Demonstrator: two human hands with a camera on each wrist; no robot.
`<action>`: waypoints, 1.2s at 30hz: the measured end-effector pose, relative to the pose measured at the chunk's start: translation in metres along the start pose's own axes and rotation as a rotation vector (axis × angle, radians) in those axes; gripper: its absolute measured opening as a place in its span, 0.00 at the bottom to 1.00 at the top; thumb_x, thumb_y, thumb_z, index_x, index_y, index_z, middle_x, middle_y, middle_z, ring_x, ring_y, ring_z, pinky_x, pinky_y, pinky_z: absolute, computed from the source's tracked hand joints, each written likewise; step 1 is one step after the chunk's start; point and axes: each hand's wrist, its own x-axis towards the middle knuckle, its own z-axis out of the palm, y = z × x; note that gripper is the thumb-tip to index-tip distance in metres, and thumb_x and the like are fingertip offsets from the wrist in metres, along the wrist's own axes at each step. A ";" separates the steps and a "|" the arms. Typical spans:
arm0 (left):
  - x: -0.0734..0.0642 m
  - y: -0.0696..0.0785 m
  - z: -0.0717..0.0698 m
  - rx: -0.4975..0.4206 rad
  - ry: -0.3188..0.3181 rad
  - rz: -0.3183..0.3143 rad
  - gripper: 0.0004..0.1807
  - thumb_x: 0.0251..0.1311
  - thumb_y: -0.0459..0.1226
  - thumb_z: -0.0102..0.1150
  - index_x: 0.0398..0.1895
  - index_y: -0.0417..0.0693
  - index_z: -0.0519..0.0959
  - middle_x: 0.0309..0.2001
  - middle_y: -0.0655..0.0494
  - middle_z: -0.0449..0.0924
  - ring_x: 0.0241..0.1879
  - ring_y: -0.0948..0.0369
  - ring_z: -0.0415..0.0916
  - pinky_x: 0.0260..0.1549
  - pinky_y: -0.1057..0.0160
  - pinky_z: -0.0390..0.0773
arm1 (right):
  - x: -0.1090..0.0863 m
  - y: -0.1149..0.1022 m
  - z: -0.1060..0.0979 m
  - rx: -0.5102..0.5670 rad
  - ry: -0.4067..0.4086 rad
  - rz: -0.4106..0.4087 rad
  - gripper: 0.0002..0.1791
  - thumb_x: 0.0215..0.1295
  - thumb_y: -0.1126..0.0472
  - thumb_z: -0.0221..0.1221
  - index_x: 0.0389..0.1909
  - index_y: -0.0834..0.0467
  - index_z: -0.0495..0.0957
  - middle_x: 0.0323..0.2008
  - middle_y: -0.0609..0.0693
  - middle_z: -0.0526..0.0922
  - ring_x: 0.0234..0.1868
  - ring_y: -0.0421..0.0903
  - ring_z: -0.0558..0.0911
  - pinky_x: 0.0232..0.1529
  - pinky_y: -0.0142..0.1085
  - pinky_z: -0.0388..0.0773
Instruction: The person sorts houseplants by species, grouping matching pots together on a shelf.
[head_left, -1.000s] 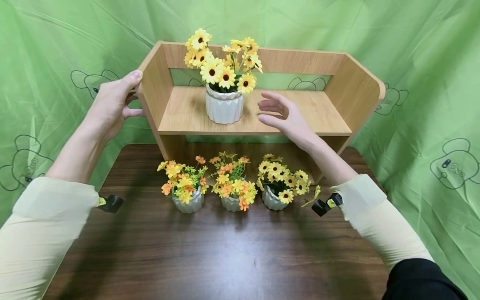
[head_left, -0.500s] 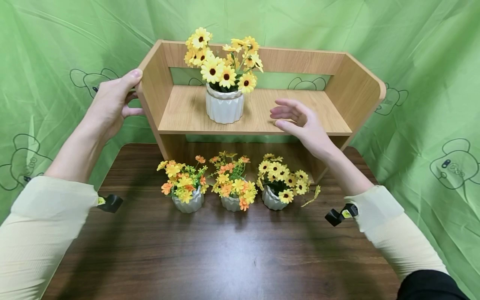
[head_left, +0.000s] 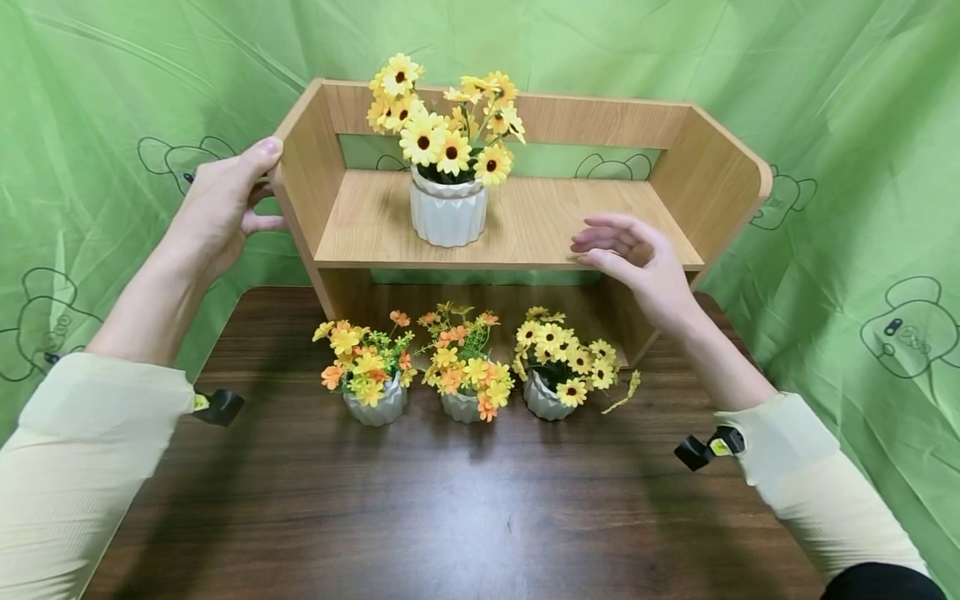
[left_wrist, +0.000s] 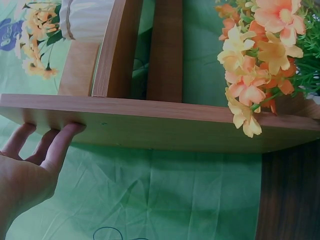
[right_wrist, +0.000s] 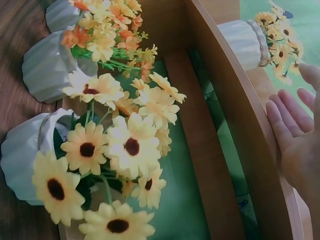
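A white ribbed pot (head_left: 448, 210) of yellow flowers with dark centres (head_left: 452, 153) stands on the upper board of a wooden shelf (head_left: 345, 242), left of its middle. My left hand (head_left: 217, 204) is at the shelf's left side panel (head_left: 303, 179); in the left wrist view, its fingers (left_wrist: 62, 145) rest against the panel's outer face. At the right front of the upper board is my right hand (head_left: 637, 262), fingers relaxed and slightly bent, nothing between them and the thumb. It stands apart from the pot, which lies to its left.
On the dark wood table (head_left: 450, 517), in front of the shelf, stand an orange-and-yellow potted plant (head_left: 375, 404), a similar one (head_left: 461, 407) in the middle, and a pot of small yellow daisies (head_left: 546, 400) with one drooping sprig. Green cloth (head_left: 847, 125) surrounds the table.
My right hand has moved away from the pot, to the right and nearer to me. The left hand keeps its place at the panel, and the pots stay put.
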 end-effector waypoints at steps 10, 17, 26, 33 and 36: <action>0.001 -0.001 -0.002 -0.013 0.004 -0.001 0.29 0.67 0.49 0.65 0.68 0.48 0.77 0.68 0.54 0.69 0.61 0.57 0.74 0.35 0.64 0.92 | -0.019 0.005 -0.015 0.000 0.023 -0.020 0.19 0.71 0.75 0.57 0.62 0.72 0.74 0.48 0.59 0.89 0.49 0.50 0.89 0.54 0.41 0.89; 0.000 0.000 -0.001 -0.005 0.002 0.005 0.29 0.67 0.49 0.65 0.67 0.47 0.77 0.67 0.55 0.69 0.61 0.57 0.74 0.35 0.64 0.91 | -0.034 0.012 -0.024 -0.032 0.036 0.006 0.19 0.70 0.75 0.57 0.60 0.75 0.73 0.47 0.60 0.88 0.48 0.51 0.89 0.52 0.43 0.89; 0.001 0.000 0.000 -0.017 0.006 0.008 0.23 0.67 0.48 0.66 0.60 0.47 0.82 0.63 0.56 0.71 0.58 0.58 0.76 0.34 0.63 0.92 | -0.061 0.024 -0.039 -0.153 0.049 0.128 0.19 0.71 0.70 0.61 0.60 0.73 0.75 0.48 0.57 0.89 0.48 0.53 0.89 0.52 0.41 0.89; 0.000 0.000 0.000 -0.020 0.008 0.009 0.24 0.67 0.48 0.66 0.60 0.46 0.82 0.63 0.56 0.70 0.58 0.58 0.76 0.34 0.63 0.92 | -0.078 0.041 -0.051 -0.192 0.040 0.186 0.18 0.72 0.69 0.61 0.60 0.67 0.78 0.49 0.59 0.88 0.49 0.49 0.89 0.52 0.35 0.89; 0.000 0.000 0.000 -0.019 0.009 0.010 0.23 0.67 0.48 0.66 0.60 0.46 0.82 0.63 0.55 0.70 0.58 0.58 0.76 0.34 0.63 0.92 | -0.086 0.048 -0.055 -0.211 0.037 0.210 0.18 0.72 0.68 0.61 0.61 0.66 0.78 0.50 0.60 0.88 0.50 0.48 0.89 0.51 0.33 0.89</action>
